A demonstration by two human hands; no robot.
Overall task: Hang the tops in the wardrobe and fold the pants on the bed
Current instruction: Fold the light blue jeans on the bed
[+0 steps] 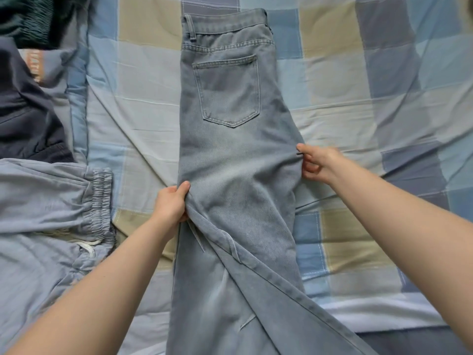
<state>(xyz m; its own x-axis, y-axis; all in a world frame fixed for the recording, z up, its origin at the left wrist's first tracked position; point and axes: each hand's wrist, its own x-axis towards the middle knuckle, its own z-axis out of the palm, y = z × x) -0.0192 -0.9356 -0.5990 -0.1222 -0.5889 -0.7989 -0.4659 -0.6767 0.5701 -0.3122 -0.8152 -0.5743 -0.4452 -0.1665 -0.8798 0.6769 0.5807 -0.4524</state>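
Nearest, the left edge of the jeans [230, 175] is gripped by the left hand [172, 203], thumb on top and fingers curled under the cloth. Slightly farther, the crotch point is pinched by the right hand [317, 163]. The jeans lie halved lengthwise on the checked bedspread [358, 85], waistband farthest. The denim is judged heavy and fairly stiff; seams offer firm holds.

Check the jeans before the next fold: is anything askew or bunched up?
Yes. The jeans lie flat near the waistband, but below the left hand a diagonal ridge of bunched denim runs toward the lower right, so the legs are not stacked evenly. The right hand pinches the opposite edge. No damage visible.
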